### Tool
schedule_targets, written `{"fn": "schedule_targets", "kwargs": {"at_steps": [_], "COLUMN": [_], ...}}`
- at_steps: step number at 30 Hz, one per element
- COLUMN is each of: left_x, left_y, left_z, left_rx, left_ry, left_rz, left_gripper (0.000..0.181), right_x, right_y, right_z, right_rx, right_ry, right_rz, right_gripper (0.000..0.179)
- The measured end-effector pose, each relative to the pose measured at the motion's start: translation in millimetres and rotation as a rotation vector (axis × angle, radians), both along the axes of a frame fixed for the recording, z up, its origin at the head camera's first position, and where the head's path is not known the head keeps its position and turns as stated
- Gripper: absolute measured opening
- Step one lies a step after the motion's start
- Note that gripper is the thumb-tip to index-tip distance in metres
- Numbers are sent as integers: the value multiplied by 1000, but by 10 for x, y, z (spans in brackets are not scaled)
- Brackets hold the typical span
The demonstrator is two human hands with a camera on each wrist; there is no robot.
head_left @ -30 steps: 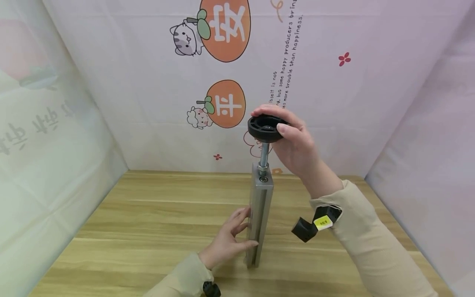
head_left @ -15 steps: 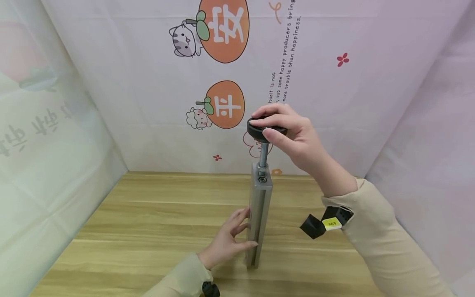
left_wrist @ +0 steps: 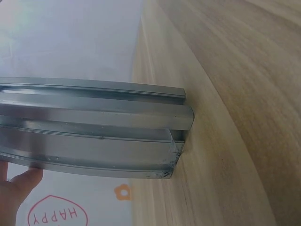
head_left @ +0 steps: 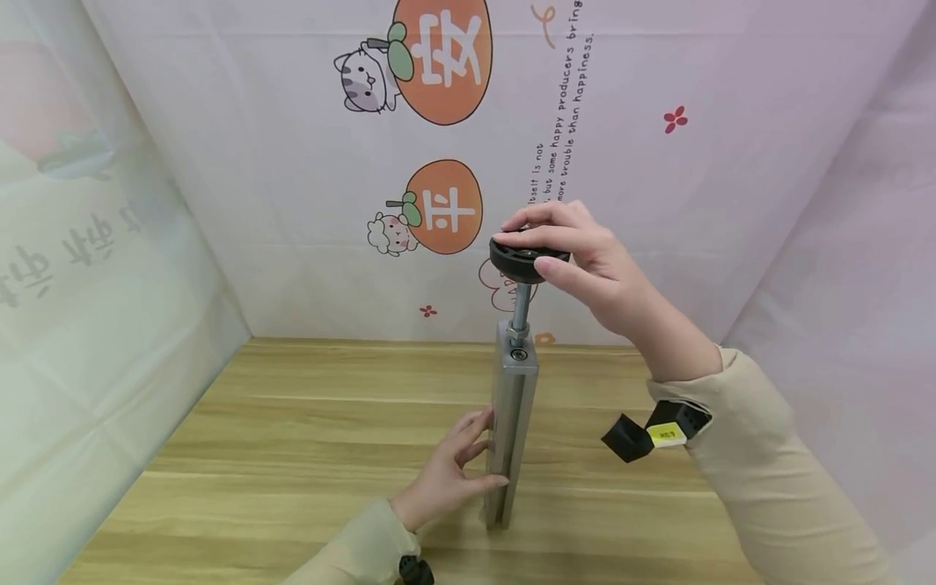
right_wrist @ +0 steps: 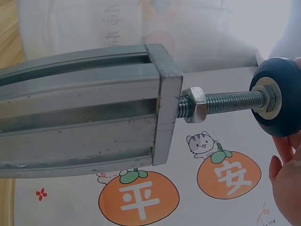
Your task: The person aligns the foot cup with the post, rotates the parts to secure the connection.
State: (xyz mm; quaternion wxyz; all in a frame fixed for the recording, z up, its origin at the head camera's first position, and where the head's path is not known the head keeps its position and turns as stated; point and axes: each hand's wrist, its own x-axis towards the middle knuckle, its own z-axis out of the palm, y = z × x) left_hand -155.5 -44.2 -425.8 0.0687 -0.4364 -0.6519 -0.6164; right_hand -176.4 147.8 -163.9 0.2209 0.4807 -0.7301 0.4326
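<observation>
A grooved aluminium profile (head_left: 516,439) stands upright on the wooden table. My left hand (head_left: 448,481) holds its lower part, thumb on the near side and fingers on the left and far side. An end plate (right_wrist: 168,113) caps the top, with a screw head (head_left: 518,355) set in it. Out of this plate rises a threaded rod (right_wrist: 233,103) carrying a hex nut (right_wrist: 199,104), with a gap visible along the thread above the nut. At the rod's top sits a round black levelling foot (head_left: 512,265). My right hand (head_left: 595,264) grips the foot's rim between thumb and fingers.
The wooden tabletop (head_left: 292,455) spreads around the profile. Behind it hangs a white printed cloth (head_left: 307,187), with more pale cloth on the left and right sides. A black camera mount (head_left: 658,431) juts from my right sleeve.
My right hand's fingers have come over the top of the foot, and its thumb has moved to the near rim. The right wrist has swung to the right. My left hand stays still.
</observation>
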Motion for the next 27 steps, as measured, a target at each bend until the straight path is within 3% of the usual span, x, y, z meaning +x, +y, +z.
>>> {"fn": "schedule_targets", "kwargs": {"at_steps": [5,9,14,18,24,27], "left_x": [-12,-8,3,-6,-12,-7], "left_y": [-8,-14,-11,-4,-7,-1], "left_z": [-30,-58,-55,-44,-43,-39], "left_rx": [-11,-15,-10,-12,2,9], "left_ry": [19,-4,-29,-1,6,-1], "left_rz": [11,3,-4,1,5,-2], "left_gripper": [94,93,92,92,94,94], "right_x": [66,129,201,230,190,137], "right_y": [-9,-37,-104,-156,-173,-147], "right_z": [32,57,91,115,55,-30], "right_rx": [69,91,88,62,31,-55], "right_ry": [38,78,112,144,279,258], "right_rz": [-88,-193,-352,-436,-428,-382], "right_gripper": [31,26,26,28,46,67]}}
